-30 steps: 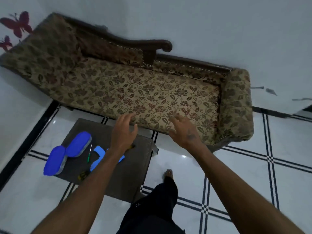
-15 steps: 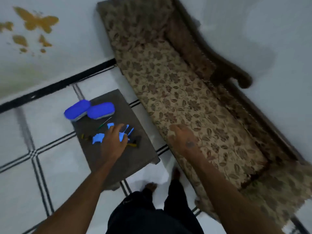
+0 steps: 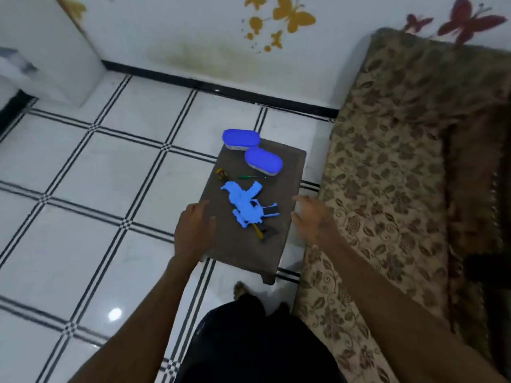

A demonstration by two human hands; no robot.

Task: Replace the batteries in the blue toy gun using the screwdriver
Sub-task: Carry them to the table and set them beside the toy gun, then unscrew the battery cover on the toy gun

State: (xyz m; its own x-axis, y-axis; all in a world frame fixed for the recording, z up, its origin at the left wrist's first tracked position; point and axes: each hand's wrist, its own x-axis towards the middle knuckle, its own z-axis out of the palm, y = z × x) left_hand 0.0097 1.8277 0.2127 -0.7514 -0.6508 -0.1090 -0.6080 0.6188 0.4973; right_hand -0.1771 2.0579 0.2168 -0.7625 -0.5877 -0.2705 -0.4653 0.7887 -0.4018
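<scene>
A blue toy gun (image 3: pixel 244 204) lies flat in the middle of a small brown stool (image 3: pixel 287 189). Its yellow and black end (image 3: pixel 264 233) points toward me. A thin green-handled screwdriver (image 3: pixel 251 177) rests just beyond the gun. A small yellow and dark item (image 3: pixel 221 174) sits at the stool's left edge. My left hand (image 3: pixel 193 230) hovers over the stool's near-left edge, fingers apart, holding nothing. My right hand (image 3: pixel 313 219) is spread beside the stool's right edge, empty, against the sofa.
Two blue oval cases (image 3: pixel 241 139) (image 3: pixel 263 161) sit at the stool's far end. A floral sofa (image 3: pixel 401 167) runs along the right, close to the stool. White tiled floor (image 3: pixel 110 189) with black lines lies to the left. My legs (image 3: pixel 254 341) are below.
The view has swung round, so the sofa is now on the right and the stool ahead. My left hand has come off the gun to the stool's left edge; my right hand has left the sofa seat.
</scene>
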